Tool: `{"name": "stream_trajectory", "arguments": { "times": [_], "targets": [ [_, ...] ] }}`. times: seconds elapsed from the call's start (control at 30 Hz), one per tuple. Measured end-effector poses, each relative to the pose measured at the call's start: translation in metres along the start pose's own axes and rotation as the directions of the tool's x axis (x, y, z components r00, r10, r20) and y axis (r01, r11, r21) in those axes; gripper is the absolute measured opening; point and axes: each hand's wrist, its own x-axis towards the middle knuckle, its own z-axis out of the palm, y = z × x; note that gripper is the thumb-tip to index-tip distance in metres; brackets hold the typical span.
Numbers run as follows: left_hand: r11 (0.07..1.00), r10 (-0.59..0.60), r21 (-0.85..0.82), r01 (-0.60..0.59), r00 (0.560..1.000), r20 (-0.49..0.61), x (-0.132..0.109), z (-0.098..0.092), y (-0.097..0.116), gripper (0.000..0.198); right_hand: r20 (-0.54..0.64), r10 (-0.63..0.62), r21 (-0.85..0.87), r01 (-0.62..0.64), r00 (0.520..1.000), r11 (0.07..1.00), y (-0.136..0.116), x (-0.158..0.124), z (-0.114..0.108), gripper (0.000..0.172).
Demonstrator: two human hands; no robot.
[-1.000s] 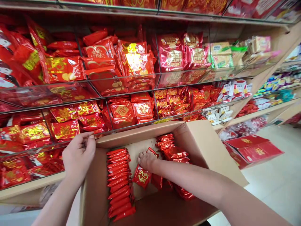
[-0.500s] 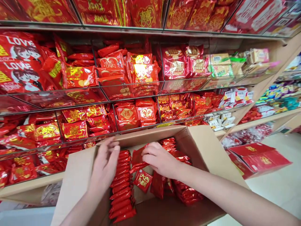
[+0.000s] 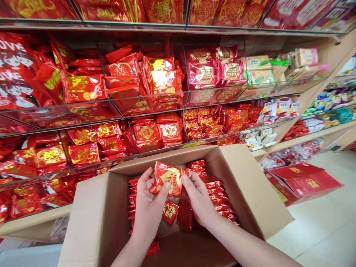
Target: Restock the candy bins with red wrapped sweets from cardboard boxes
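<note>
An open cardboard box (image 3: 247,185) sits in front of me, filled with rows of red snack packets. Both hands are over its middle and together hold up one red packet with gold print (image 3: 169,178). My left hand (image 3: 148,207) grips the packet's left edge with thumb and fingers. My right hand (image 3: 198,198) pinches its right edge. Below the hands a loose red packet with white characters (image 3: 170,212) lies on the box's contents. A row of upright packets (image 3: 219,193) fills the box's right side, and another row on the left is partly hidden by my left hand.
Behind the box stand wire-divided store shelves (image 3: 155,105) packed with red and gold snack packets, with paler packets (image 3: 260,72) at the right. Red boxes (image 3: 303,180) lie on a low shelf at right, above a pale tiled floor.
My left hand came off the box's left flap and into the box. My right hand rose from the loose packets, and both hands now hold one packet up.
</note>
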Motion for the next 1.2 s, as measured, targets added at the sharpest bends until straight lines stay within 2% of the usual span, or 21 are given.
{"name": "stream_trajectory", "arguments": {
  "times": [0.1,0.2,0.37,0.43,0.5,0.57,0.7,0.77,0.87,0.97,1.07,1.13,1.2],
  "targets": [
    [0.997,-0.076,0.025,0.074,0.994,0.078,-0.001,-0.001,-0.002,0.047,0.022,-0.027,-0.043,0.028,0.999,0.999,0.004,0.001,0.001,0.023],
    [0.989,-0.02,0.149,0.014,0.999,0.037,0.002,-0.006,-0.003,0.033,0.049,-0.072,-0.236,0.082,0.996,0.968,0.005,0.003,-0.001,0.028],
    [0.887,0.182,0.441,-0.134,0.981,-0.068,0.005,-0.012,-0.001,0.04,-0.008,-0.279,-0.578,0.223,0.96,0.785,-0.002,0.007,-0.002,0.035],
    [0.878,0.195,0.455,-0.146,0.979,-0.062,0.006,-0.013,0.002,0.043,0.017,-0.356,-0.654,0.28,0.934,0.703,-0.005,0.006,-0.003,0.035],
    [0.91,0.161,0.393,-0.133,0.986,-0.039,0.006,-0.013,0.005,0.043,0.044,-0.398,-0.682,0.319,0.916,0.658,-0.007,0.005,-0.003,0.034],
    [0.953,0.113,0.285,-0.101,0.993,-0.025,0.005,-0.011,0.008,0.042,0.041,-0.392,-0.666,0.318,0.919,0.675,-0.011,0.003,-0.001,0.034],
    [0.998,-0.021,0.057,0.022,1.0,-0.017,0.001,-0.008,0.013,0.037,0.01,-0.257,-0.492,0.228,0.966,0.84,-0.019,0.0,0.008,0.036],
    [0.997,-0.058,0.044,0.058,0.998,0.013,0.001,-0.011,0.014,0.038,0.025,-0.203,-0.412,0.195,0.979,0.89,-0.021,-0.001,0.01,0.036],
    [0.96,0.027,0.277,-0.026,1.0,0.001,0.005,-0.022,0.015,0.041,0.064,-0.207,-0.441,0.214,0.976,0.871,-0.02,-0.001,0.009,0.036],
    [0.83,0.193,0.538,-0.145,0.981,-0.034,0.012,-0.032,0.016,0.042,0.223,-0.164,-0.453,0.252,0.961,0.855,-0.018,0.002,0.008,0.027],
    [0.772,0.276,0.605,-0.196,0.96,-0.04,0.018,-0.036,0.018,0.042,0.347,-0.082,-0.385,0.222,0.934,0.896,-0.02,0.006,0.009,0.019],
    [0.757,0.294,0.61,-0.235,0.956,0.002,0.02,-0.039,0.022,0.041,0.366,-0.035,-0.36,0.176,0.93,0.916,-0.024,0.013,0.01,0.018],
    [0.686,0.37,0.656,-0.316,0.927,0.061,0.024,-0.047,0.03,0.037,0.359,-0.043,-0.363,0.182,0.932,0.914,-0.034,0.024,0.009,0.017]
  ]
}}
